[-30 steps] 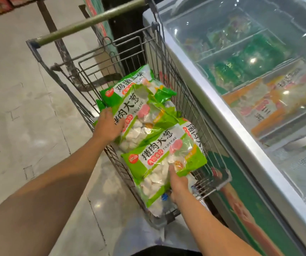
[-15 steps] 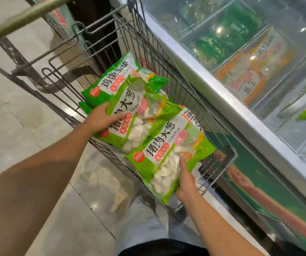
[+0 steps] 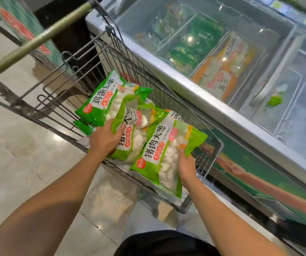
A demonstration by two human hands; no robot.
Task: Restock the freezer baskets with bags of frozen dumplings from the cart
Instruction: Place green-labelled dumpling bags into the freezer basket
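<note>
My right hand (image 3: 185, 166) grips the right edge of a green-and-clear plastic bag of white frozen dumplings (image 3: 164, 154), fingers curled round the film. My left hand (image 3: 105, 138) grips a second green dumpling bag (image 3: 131, 130) at its left side, thumb over the front. A third green bag (image 3: 102, 100) lies behind them toward frame centre, inside the grey wire shopping cart (image 3: 211, 156).

Compared with half a second ago, both gripped bags sit higher and the right one overhangs the cart's near rim; I judge the lift toward the freezer has begun, with no bag yet delivered.

The right bag reads 猪肉大葱 in black, with a red oval beneath whose small characters I cannot read with certainty. The rear bag begins 鸡蛋, the rest unclear.

At the upper right of the frame, the glass-lidded chest freezer (image 3: 194, 89) holds divided baskets: green packets (image 3: 194, 47) and orange-and-white packets (image 3: 228, 71). The cart's olive push bar (image 3: 37, 39) crosses the upper left.
</note>
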